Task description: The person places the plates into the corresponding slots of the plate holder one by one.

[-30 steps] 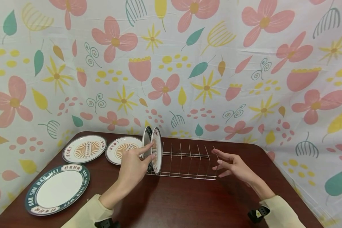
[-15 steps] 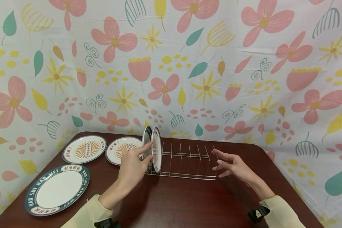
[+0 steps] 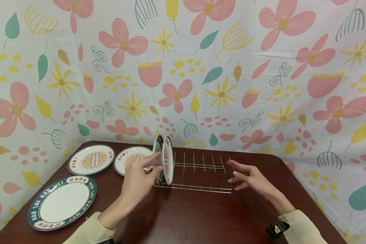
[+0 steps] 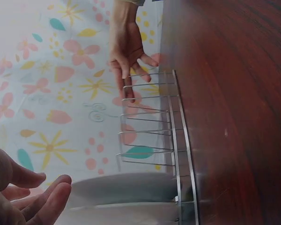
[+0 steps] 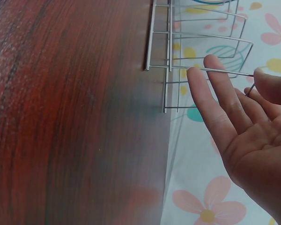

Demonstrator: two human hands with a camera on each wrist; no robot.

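A wire dish rack [image 3: 201, 189] stands on the table, with two plates upright in its left end. The nearer one is a white plate [image 3: 168, 161] with an orange sunburst; behind it is a green-rimmed plate [image 3: 157, 144]. My left hand [image 3: 138, 179] is just left of these plates, thumb and fingers spread apart. The left wrist view shows nothing between the fingers of the left hand [image 4: 33, 197], beside the plate edges [image 4: 122, 187]. At the rack's right end, my right hand [image 3: 250, 178] pinches the end wire between thumb and finger, its other fingers extended [image 5: 218, 108].
On the left of the table lie a white sunburst plate [image 3: 93, 160], a second sunburst plate [image 3: 131, 157] partly behind my left hand, and a larger green-rimmed plate [image 3: 64, 200]. A flowered cloth [image 3: 183, 67] hangs behind the table [image 3: 195, 217].
My left hand has let go of the sunburst plate and drawn slightly left and back. The plate stays upright in the rack; my right hand has kept its place.
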